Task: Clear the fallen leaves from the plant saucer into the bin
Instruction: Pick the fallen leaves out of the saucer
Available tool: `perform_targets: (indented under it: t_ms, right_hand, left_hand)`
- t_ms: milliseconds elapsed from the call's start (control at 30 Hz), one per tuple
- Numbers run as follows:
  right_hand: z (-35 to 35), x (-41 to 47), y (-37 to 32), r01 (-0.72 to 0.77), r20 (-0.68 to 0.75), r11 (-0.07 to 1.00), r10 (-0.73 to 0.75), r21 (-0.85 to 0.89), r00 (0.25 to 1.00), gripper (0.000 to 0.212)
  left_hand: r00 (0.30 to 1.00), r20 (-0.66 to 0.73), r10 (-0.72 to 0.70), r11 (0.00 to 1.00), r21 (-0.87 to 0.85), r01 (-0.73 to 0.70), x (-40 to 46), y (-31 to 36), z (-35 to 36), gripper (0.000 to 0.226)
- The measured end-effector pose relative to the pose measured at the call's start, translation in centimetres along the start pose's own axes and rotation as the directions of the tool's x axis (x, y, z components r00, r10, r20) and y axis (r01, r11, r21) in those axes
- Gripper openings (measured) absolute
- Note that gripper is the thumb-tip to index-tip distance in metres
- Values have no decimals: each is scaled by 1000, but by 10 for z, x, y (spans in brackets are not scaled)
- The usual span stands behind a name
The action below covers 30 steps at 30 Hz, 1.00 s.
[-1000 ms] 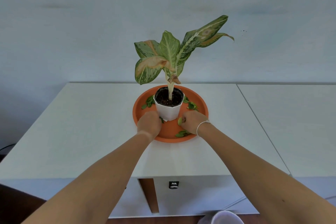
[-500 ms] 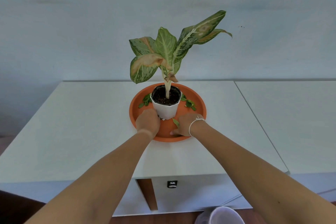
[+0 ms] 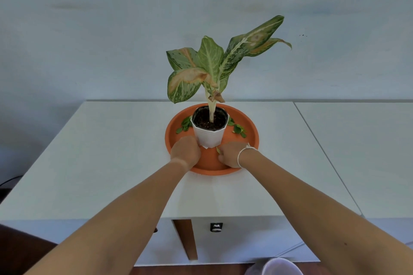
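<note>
Fingers, right: curled at the near-centre floor of the saucer, pinched on one small green leaf that stands up between them; tips partly hidden under the knuckles.
Fingers, left: hidden under the back of the hand; spread or closed, cannot tell.
Right hand: low in the saucer, just right of the pot's base; thin white bracelet at the wrist.
Left hand: pressed to the near-left foot of the white pot, likely steadying it.
Change, near side: leaf cluster seen a second ago on the near floor below the right hand, no longer visible; now gathered in the fist or covered by it, cannot tell which.
Change, right hand: shifted from the pot's right flank down toward the near rim, leaf carried along.
Saucer: orange, round, on the white table, pot standing at its centre.
Leaves, far left: small cluster beside the pot, untouched.
Leaves, far right: second cluster beside the pot, untouched.
Bin: pale rim at the bottom edge of view, below the near table edge, well apart from the saucer.
Task standing: near side probably cleared into the right hand; nothing binned yet; two far clusters outstanding.
Next need, judged: carry the handful down to the bin, then reach round the pot under the drooping plant.
</note>
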State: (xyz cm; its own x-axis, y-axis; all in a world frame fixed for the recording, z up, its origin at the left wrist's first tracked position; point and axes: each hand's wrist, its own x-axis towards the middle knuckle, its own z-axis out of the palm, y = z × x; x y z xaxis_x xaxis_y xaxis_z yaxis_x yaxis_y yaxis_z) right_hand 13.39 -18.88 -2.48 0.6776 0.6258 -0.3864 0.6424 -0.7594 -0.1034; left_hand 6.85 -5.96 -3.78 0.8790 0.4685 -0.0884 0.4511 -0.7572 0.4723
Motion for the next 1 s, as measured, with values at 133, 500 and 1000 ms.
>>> perform_targets:
  t_ms: [133, 500, 1000]
  right_hand:
    - [-4, 3, 5, -55, -34, 980, 63, 191, 997, 38]
    - [-17, -5, 15, -212, 119, 540, 201, 815, 972, 33]
    - [-7, -16, 26, -143, 177, -158, 223, 977, 959, 20]
  left_hand:
    - [1000, 23, 20, 994, -109, -17, -1, 0, -4, 26]
    - [996, 84, -3, 951, -308, 29, -7, 3, -28, 44]
    - [987, 98, -129, 812, -561, 162, -15, -8, -35, 43]
